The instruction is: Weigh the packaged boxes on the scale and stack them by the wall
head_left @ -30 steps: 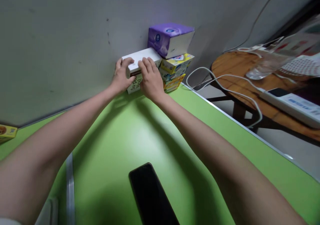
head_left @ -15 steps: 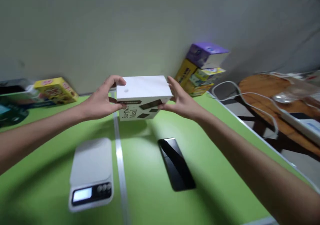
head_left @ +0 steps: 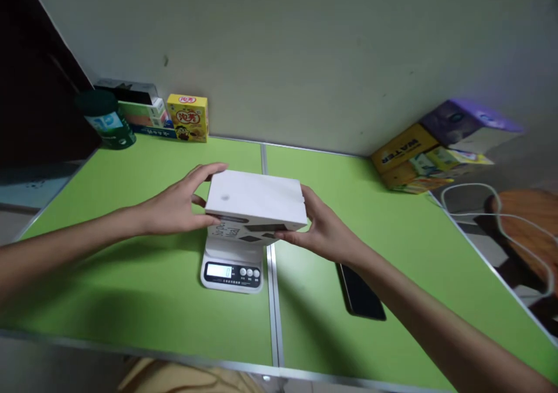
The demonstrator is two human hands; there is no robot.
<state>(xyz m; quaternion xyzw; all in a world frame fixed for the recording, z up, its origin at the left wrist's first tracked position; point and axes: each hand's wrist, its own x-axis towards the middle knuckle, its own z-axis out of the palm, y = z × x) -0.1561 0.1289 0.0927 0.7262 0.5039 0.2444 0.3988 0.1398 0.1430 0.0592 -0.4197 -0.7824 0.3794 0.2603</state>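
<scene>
A white box [head_left: 257,196] with dark printed shapes and the word "Meal" on its front is held up between my two hands. My left hand [head_left: 174,204] grips its left end, fingers on top and thumb at the front edge. Around the right end, my right hand [head_left: 326,227] is closed, its thumb across the front. Below the box lies a white kitchen scale [head_left: 232,277], its display reading 0; the box hides most of its platform. A black phone [head_left: 364,294] lies on the green table [head_left: 305,323], partly behind my right forearm.
At the back left stand a dark green canister [head_left: 108,120], a yellow snack box [head_left: 188,118] and several stacked cartons [head_left: 143,109]. Several boxes, a purple box [head_left: 468,122] on top, stand at the back right. A white cable [head_left: 497,198] hangs near a wooden stool [head_left: 527,218].
My hands have carried the white box left and toward me, from behind the scale to above it. The camera view has turned left, showing the canister and table's front edge.
</scene>
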